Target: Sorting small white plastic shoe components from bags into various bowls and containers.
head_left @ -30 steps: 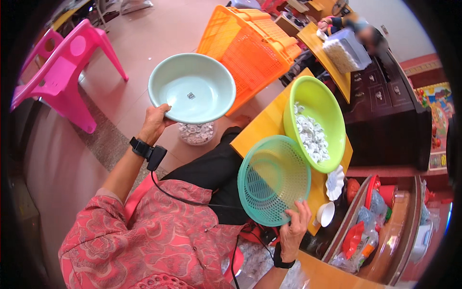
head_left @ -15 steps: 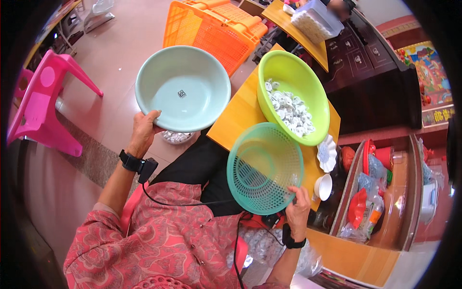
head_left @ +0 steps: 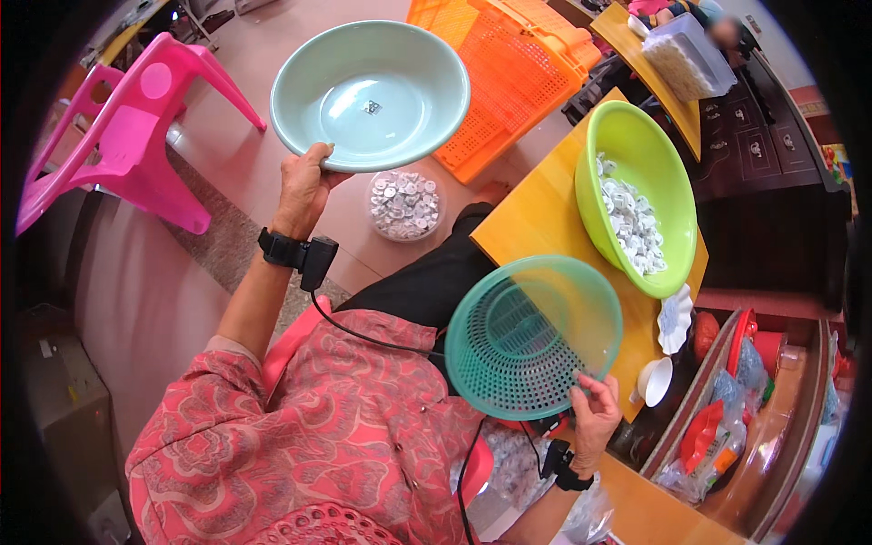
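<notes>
My left hand (head_left: 304,189) is closed on the near rim of a pale blue basin (head_left: 400,123), held up and tilted, with nothing but a small dark label inside. My right hand (head_left: 595,413) pinches the near rim of a green plastic colander (head_left: 509,363), which looks empty and overlaps the table edge. Beyond the colander, a lime-green basin (head_left: 640,136) leans on the yellow table (head_left: 545,213), with many small white round pieces (head_left: 631,218) in it. On the floor below the pale blue basin stands a clear round tub (head_left: 404,234) full of similar white pieces.
Orange plastic crates (head_left: 509,100) stand beyond the basins, and a pink chair (head_left: 136,141) at the left. A scalloped white dish (head_left: 675,320) and a white bowl (head_left: 655,380) sit along the table's right side. An open compartment (head_left: 763,436) holds bags and bottles.
The pale blue basin has lifted away from me and tilted more, uncovering the tub of white pieces on the floor. The view has shifted left. My right hand still grips the colander.
</notes>
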A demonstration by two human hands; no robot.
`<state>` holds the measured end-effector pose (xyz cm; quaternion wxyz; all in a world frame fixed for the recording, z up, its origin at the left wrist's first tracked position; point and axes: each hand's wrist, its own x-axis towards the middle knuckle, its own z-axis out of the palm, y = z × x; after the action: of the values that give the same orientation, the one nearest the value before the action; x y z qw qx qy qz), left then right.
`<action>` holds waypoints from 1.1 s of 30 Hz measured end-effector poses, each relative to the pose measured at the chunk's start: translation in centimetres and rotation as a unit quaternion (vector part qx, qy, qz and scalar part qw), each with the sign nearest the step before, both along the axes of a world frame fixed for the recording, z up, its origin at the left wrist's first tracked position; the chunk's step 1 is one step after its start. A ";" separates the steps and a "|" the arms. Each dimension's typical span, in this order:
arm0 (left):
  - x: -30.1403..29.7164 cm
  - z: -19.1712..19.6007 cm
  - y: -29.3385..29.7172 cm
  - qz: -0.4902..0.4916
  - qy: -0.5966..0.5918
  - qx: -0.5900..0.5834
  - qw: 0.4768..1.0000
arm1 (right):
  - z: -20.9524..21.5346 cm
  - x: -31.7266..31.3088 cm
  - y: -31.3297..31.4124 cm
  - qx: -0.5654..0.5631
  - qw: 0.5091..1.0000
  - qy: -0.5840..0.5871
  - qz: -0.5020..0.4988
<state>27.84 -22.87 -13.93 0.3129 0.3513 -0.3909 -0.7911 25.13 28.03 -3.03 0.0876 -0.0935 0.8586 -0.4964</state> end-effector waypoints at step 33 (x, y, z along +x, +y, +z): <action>-0.1 2.6 5.0 -0.205 -0.017 -0.047 0.977 | 0.1 -15.4 -4.3 -0.367 0.863 -0.299 -0.176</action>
<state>27.69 -17.82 -11.29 0.1532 0.2616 -0.4963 -0.8135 9.69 23.73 -2.93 0.2110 0.1865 0.5487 -0.7872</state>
